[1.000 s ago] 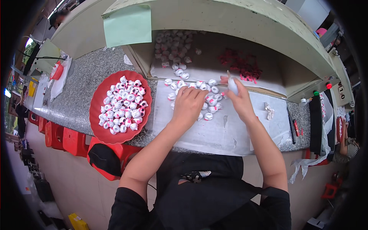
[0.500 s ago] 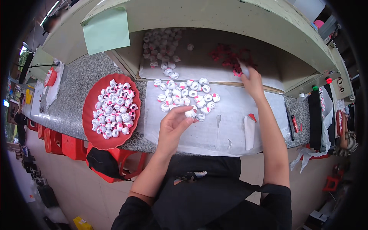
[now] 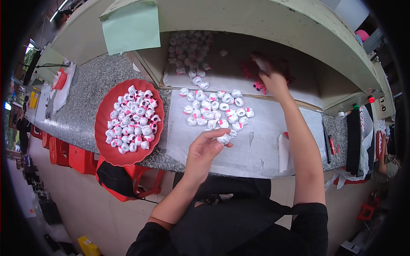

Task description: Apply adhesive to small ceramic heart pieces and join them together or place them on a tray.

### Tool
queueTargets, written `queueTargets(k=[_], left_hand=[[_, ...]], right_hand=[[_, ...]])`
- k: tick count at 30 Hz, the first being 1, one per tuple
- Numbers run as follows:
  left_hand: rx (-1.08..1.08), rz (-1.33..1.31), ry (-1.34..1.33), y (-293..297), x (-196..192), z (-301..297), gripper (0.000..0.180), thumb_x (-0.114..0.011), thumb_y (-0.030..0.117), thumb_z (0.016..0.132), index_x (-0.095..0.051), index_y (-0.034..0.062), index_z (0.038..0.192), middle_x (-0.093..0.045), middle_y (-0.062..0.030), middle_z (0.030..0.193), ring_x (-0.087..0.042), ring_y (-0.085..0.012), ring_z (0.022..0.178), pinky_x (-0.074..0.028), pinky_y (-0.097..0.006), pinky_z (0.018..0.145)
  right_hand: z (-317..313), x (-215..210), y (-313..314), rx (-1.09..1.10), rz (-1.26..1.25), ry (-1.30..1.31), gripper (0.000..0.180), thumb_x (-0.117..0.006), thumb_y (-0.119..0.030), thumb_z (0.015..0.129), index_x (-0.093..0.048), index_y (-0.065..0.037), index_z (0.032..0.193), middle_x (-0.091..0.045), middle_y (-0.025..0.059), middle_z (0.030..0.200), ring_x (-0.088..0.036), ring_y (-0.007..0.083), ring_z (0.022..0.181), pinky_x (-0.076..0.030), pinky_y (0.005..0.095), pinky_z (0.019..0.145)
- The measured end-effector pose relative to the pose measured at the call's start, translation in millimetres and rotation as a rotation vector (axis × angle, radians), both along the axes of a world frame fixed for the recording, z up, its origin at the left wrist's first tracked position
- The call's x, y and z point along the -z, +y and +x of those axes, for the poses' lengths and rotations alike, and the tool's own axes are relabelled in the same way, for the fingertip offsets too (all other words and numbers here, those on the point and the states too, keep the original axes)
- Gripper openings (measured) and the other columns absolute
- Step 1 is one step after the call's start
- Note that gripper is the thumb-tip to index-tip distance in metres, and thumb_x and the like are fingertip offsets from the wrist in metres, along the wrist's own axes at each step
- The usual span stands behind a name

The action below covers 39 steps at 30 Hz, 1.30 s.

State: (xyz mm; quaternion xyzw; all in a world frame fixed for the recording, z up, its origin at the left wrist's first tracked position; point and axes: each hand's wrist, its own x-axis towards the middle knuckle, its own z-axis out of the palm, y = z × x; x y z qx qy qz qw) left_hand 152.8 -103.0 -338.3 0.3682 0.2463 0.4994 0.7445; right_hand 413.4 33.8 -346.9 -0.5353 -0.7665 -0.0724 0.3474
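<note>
Fingers [image 3: 218, 133] of the left hand [image 3: 200, 157] pinch a white hollow figurine piece [image 3: 223, 139] between thumb and index finger, over the near part of the work area, just below the centre of the clock face. Fingers of the right hand [image 3: 275, 81], reaching toward one o'clock, grasp a slim white object [image 3: 262, 66], blurred.

Largest is the speckled grey desk [image 3: 89, 102], running from nine o'clock to three o'clock, with a pale green shelf unit [image 3: 256, 25] arching over it at twelve. A white paper sheet [image 3: 235, 160] covers the middle. At nine o'clock a scalloped red plate [image 3: 128, 160] holds a heap of white-and-pink pieces [image 3: 128, 121]. A green paper [image 3: 130, 30] hangs at eleven. More white pieces [image 3: 239, 102] lie loosely grouped on the sheet, just beyond the left hand; others are heaped inside the shelf unit at twelve. Beneath the right hand, small pinkish-red pieces [image 3: 259, 87] lie scattered. At three, a red marker [image 3: 332, 145] lies beside the sheet.
</note>
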Motion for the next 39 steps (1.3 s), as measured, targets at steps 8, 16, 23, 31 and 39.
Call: queueTargets(k=[8, 16, 23, 31, 39], left_hand=[[0.061, -0.073, -0.117, -3.6, 11.2, -3.3, 0.032, -0.055, 0.003, 0.076, -0.046, 0.0041, 0.107, -0.051, -0.0118, 0.103, -0.052, -0.0199, 0.091, -0.044, -0.033, 0.078], [0.108, -0.121, -0.178, -10.1, 10.4, 6.5, 0.032, -0.056, 0.0, 0.075, -0.048, 0.0006, 0.105, -0.05, -0.01, 0.102, -0.053, -0.0164, 0.081, -0.044, -0.028, 0.071], [0.148, -0.16, -0.227, -9.7, 18.3, 2.7, 0.033, -0.054, -0.001, 0.075, -0.049, -0.0003, 0.107, -0.045, -0.0083, 0.108, -0.05, -0.0147, 0.081, -0.042, -0.026, 0.068], [-0.024, 0.041, 0.061, -16.2, 6.4, 8.8, 0.033, -0.054, -0.001, 0.075, -0.047, -0.0014, 0.107, -0.05, -0.0135, 0.104, -0.05, -0.0198, 0.095, -0.046, -0.032, 0.076], [-0.021, 0.024, 0.058, -17.1, 6.7, 6.2, 0.034, -0.054, -0.005, 0.073, -0.044, -0.0019, 0.105, -0.049, -0.0149, 0.106, -0.048, -0.0215, 0.101, -0.045, -0.036, 0.081]], right_hand=[[-63.4, -48.1, -163.4, -0.123, -0.469, 1.095, 0.032, -0.047, -0.005, 0.075, -0.036, 0.001, 0.104, -0.038, 0.0107, 0.094, -0.051, 0.0167, 0.074, -0.045, 0.0221, 0.048], [-96.0, -29.5, -207.6, -0.095, -0.292, 1.616, 0.035, -0.056, -0.015, 0.074, -0.039, -0.001, 0.101, -0.047, 0.01, 0.087, -0.052, 0.0189, 0.065, -0.044, 0.0258, 0.047], [-91.5, -28.3, -207.4, -0.26, -0.146, 2.027, 0.03, -0.06, -0.003, 0.068, -0.041, -0.005, 0.092, -0.043, 0.0094, 0.091, -0.047, 0.0138, 0.068, -0.04, 0.0214, 0.05], [-100.5, -35.6, -210.0, -0.171, -0.035, 1.742, 0.033, -0.062, -0.009, 0.07, -0.042, -0.005, 0.095, -0.041, 0.006, 0.089, -0.04, 0.0128, 0.074, -0.038, 0.0229, 0.057], [-108.7, -33.0, -215.6, -0.098, 0.159, 1.035, 0.041, -0.073, -0.017, 0.059, -0.044, -0.004, 0.085, -0.043, 0.0068, 0.077, -0.047, 0.0139, 0.059, -0.042, 0.0248, 0.056]])
